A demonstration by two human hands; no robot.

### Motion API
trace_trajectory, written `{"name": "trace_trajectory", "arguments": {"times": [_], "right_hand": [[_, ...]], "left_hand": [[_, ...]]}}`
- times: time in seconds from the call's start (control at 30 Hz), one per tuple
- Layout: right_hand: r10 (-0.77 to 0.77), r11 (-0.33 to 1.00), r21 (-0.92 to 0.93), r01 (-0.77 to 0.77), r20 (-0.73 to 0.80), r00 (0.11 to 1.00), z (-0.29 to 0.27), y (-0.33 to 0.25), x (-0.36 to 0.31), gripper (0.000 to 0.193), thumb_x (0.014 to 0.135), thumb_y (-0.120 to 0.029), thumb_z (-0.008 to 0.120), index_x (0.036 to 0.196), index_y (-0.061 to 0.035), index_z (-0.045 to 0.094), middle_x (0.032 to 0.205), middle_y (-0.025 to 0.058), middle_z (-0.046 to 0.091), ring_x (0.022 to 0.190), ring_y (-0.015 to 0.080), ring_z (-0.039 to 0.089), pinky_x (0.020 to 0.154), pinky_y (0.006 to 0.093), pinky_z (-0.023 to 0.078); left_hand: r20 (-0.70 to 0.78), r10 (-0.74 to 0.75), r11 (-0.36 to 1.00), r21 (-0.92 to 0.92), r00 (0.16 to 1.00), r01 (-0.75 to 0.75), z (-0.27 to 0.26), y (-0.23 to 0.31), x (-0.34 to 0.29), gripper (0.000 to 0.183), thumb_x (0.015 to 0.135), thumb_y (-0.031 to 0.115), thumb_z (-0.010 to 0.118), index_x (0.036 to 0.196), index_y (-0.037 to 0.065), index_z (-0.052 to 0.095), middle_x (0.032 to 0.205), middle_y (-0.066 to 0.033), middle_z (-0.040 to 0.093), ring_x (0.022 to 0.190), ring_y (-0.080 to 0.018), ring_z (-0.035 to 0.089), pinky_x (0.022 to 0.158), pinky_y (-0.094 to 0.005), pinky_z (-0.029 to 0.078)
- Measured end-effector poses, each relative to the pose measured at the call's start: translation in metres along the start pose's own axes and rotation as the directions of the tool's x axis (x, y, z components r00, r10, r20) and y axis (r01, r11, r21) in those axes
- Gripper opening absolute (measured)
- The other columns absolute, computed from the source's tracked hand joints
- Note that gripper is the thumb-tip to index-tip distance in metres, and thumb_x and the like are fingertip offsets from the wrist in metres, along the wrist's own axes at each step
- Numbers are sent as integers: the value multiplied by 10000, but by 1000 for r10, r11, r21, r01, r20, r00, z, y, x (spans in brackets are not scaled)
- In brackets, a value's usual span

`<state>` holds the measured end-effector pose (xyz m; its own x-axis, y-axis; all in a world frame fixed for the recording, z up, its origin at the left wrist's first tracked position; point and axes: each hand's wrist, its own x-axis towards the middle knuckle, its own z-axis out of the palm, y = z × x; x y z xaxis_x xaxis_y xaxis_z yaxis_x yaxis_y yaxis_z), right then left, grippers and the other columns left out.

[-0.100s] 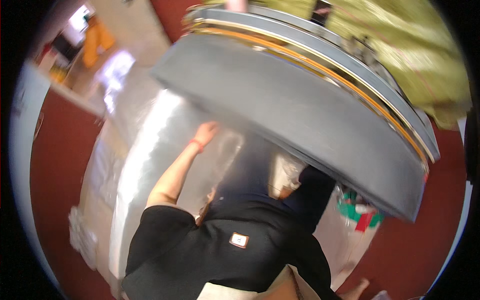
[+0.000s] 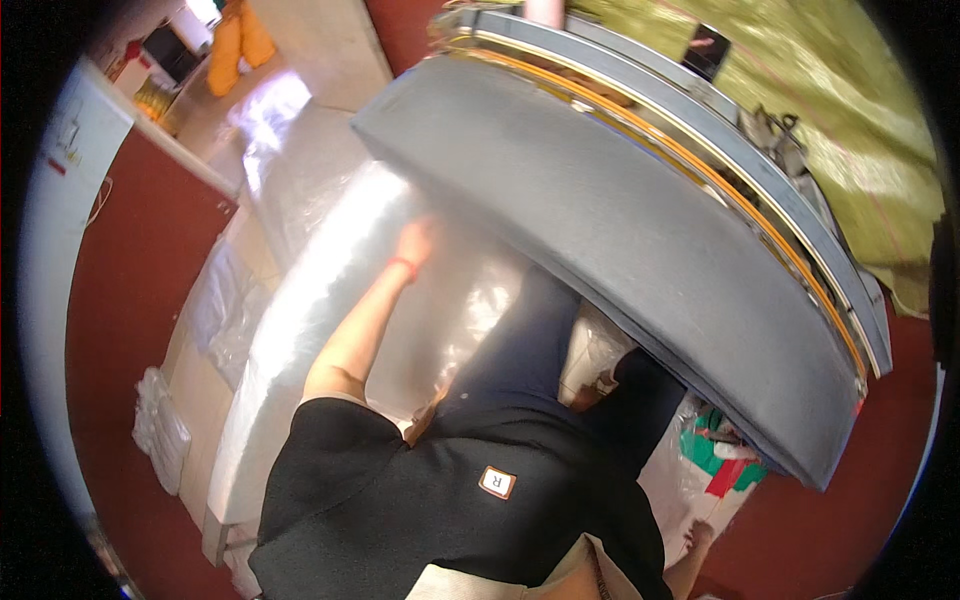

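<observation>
While your left hand (image 2: 416,240) sits over the silvery, plastic-wrapped flat slab (image 2: 290,340) at left, perhaps for bracing, blur hides whether its fingers grip. Long grey padded slab (image 2: 600,220): slants far left to near right, alongside a blue-grey metal frame (image 2: 640,72), probably its support. Your right hand (image 2: 698,535), near right, hangs low, likely for balance; grip unclear.

Slab (image 2: 300,295) on L, panel (image 2: 620,220) ahead & to R w/ sheeting (image 2: 850,135) behind, film (image 2: 162,435) L of slab
</observation>
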<state>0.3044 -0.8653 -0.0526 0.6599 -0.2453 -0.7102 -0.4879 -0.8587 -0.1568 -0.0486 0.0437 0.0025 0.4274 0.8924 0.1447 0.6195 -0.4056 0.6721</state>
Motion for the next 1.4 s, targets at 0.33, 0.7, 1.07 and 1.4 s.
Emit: {"name": "trace_trajectory", "arguments": {"times": [0.33, 0.7, 1.07, 1.4], "right_hand": [[-812, 491, -461, 739, 68, 580, 104, -339, -158, 375, 706, -181, 654, 1048, -46, 581, 808, 193, 609, 757, 310, 600, 708, 374, 459], [-923, 38, -222, 974, 366, 119, 145, -451, -311, 285, 739, -158, 608, 991, -29, 573, 839, 186, 608, 796, 343, 585, 697, 380, 465], [-862, -176, 288, 942, 416, -288, 255, -538, -384, 501, 655, -208, 691, 1091, -29, 520, 1016, 167, 550, 930, 258, 537, 799, 315, 419], [-868, -313, 508, 802, 190, -458, 172, -491, -419, 173, 727, -140, 656, 761, -13, 543, 648, 77, 556, 510, 143, 521, 468, 282, 399]], "left_hand": [[-156, -122, 756, 625, 980, 194, -123, -80, -1, 161, 754, 57, 457, 852, 28, 582, 915, -179, 576, 851, -349, 558, 731, -425, 459], [178, 93, 994, 36, 980, -101, -130, 19, -112, 36, 744, 38, 580, 775, 43, 561, 799, -67, 551, 774, -209, 545, 719, -310, 435], [384, 703, 620, -743, 598, -251, -20, 230, -177, 97, 788, 119, 533, 764, 25, 527, 774, -85, 516, 802, -278, 492, 737, -372, 407], [-100, 766, 638, -7, 635, -770, -94, 285, -126, 138, 746, 117, 609, 848, 35, 566, 809, -101, 562, 765, -256, 548, 637, -345, 444]]}}
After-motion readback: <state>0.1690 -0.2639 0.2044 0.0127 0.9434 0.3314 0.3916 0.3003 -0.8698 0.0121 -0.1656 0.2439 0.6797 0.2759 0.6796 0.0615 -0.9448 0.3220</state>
